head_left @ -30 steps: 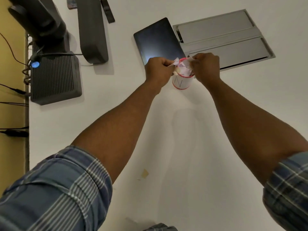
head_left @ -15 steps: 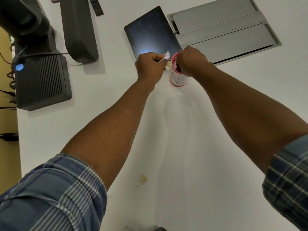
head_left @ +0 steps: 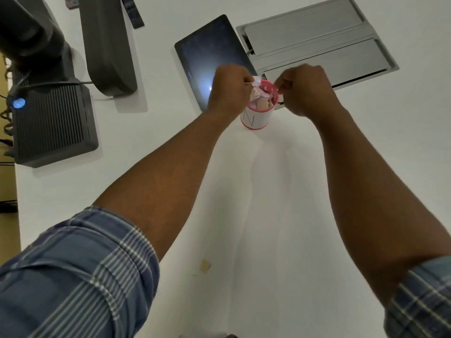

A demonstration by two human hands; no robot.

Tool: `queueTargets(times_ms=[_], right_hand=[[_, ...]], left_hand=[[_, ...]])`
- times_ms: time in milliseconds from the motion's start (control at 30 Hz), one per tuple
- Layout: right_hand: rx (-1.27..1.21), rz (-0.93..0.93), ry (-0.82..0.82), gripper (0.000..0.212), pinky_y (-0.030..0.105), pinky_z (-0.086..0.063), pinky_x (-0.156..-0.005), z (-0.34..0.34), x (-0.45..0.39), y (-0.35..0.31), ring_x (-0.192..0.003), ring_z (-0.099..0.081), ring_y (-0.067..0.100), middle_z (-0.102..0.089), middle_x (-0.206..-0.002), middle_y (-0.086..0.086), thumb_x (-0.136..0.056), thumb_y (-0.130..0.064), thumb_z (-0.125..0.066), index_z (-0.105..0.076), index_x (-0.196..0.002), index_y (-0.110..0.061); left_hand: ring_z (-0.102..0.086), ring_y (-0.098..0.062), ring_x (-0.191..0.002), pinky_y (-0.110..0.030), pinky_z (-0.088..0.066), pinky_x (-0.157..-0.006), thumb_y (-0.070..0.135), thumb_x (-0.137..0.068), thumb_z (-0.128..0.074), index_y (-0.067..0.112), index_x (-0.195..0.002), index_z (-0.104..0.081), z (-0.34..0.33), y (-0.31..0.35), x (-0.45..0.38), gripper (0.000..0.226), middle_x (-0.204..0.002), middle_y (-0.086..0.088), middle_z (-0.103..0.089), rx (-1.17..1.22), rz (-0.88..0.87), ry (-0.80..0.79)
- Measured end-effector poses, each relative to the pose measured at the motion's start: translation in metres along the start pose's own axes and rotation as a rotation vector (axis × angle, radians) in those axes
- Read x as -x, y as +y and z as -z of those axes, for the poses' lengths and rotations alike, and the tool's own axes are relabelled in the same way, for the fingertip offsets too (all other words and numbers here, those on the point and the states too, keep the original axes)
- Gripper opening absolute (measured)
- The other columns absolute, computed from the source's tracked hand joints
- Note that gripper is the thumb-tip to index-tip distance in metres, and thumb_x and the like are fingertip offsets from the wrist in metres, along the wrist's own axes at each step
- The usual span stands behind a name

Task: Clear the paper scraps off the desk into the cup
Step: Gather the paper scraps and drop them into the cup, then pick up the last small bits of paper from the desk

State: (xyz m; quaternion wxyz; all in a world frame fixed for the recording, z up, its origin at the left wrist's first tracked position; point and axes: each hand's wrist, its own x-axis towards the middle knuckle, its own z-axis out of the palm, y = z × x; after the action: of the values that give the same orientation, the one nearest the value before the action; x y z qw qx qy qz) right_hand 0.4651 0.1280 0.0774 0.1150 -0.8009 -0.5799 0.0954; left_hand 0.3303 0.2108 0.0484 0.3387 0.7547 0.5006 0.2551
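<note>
One cup [head_left: 256,117] stands upright on the white bench [head_left: 280,215], holding several scraps [head_left: 262,100], too bunched to count. One tan scrap [head_left: 205,266] lies alone on the bench, well apart from the cup and nearer the person. Two hands reach forward on outstretched forearms with rolled plaid sleeves [head_left: 80,272]. The left hand [head_left: 228,90] is curled just left of the cup's rim, pinching a pale scrap [head_left: 256,82] over it. The right hand [head_left: 303,90] is curled just right of the rim; whether it holds anything I cannot tell. Behind the cup lie one dark tablet [head_left: 210,52] and one grey hatch [head_left: 314,37].
</note>
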Motion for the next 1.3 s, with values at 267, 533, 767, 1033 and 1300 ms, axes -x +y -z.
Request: queueTargets(times_ms=[267, 533, 767, 1033, 1300], right_hand=[[-0.398, -0.35, 0.246, 0.031, 0.028, -0.052, -0.083, -0.044, 0.073, 0.011, -0.089, -0.069, 0.021, -0.076, -0.095, 0.005, -0.083, -0.004, -0.047, -0.074, -0.096, -0.012], [-0.362, -0.244, 0.055, 0.028, 0.029, -0.051, -0.084, -0.102, 0.107, -0.007, -0.095, -0.066, 0.024, -0.074, -0.105, 0.005, -0.087, -0.005, -0.051, -0.073, -0.104, -0.01], [-0.23, -0.138, -0.026, 0.033, 0.035, -0.049, -0.09, -0.131, 0.141, -0.024, -0.118, -0.052, 0.023, -0.062, -0.128, 0.003, -0.094, -0.027, -0.052, -0.06, -0.125, -0.016], [-0.241, -0.066, -0.151, 0.041, 0.037, -0.046, -0.098, -0.152, 0.196, -0.052, -0.129, -0.045, 0.025, -0.051, -0.14, 0.006, -0.098, -0.023, -0.046, -0.048, -0.137, -0.011], [-0.227, 0.093, -0.275, 0.035, 0.031, -0.047, -0.083, -0.161, 0.243, -0.087, -0.113, -0.048, 0.023, -0.054, -0.125, 0.005, -0.096, -0.01, -0.042, -0.054, -0.129, -0.01]], left_hand=[[-0.061, -0.029, -0.107, -0.032, -0.047, -0.094, 0.019, -0.084, -0.069, 0.007, -0.119, -0.061, -0.041, 0.013, -0.002, 0.038, -0.12, -0.015, -0.063, -0.35, -0.124, -0.413], [-0.057, -0.029, -0.111, -0.035, -0.047, -0.094, 0.016, -0.095, -0.052, 0.001, -0.118, -0.06, -0.035, 0.019, -0.01, 0.028, -0.118, -0.015, -0.063, -0.507, -0.259, -0.554], [-0.061, -0.03, -0.1, -0.032, -0.043, -0.071, 0.019, -0.085, -0.064, 0.008, -0.112, -0.063, -0.009, 0.028, -0.001, 0.029, -0.11, -0.014, -0.065, -0.619, -0.431, -0.386], [-0.064, -0.027, -0.088, -0.029, -0.043, -0.07, 0.016, -0.09, -0.05, 0.01, -0.104, -0.069, 0.045, -0.01, 0.057, 0.025, -0.096, -0.011, -0.071, -0.437, -0.417, -0.114], [-0.071, -0.03, -0.085, -0.041, -0.056, -0.081, 0.0, -0.082, -0.062, 0.0, -0.093, -0.073, 0.105, -0.13, 0.217, 0.016, -0.091, -0.015, -0.074, -0.265, -0.103, 0.013]])
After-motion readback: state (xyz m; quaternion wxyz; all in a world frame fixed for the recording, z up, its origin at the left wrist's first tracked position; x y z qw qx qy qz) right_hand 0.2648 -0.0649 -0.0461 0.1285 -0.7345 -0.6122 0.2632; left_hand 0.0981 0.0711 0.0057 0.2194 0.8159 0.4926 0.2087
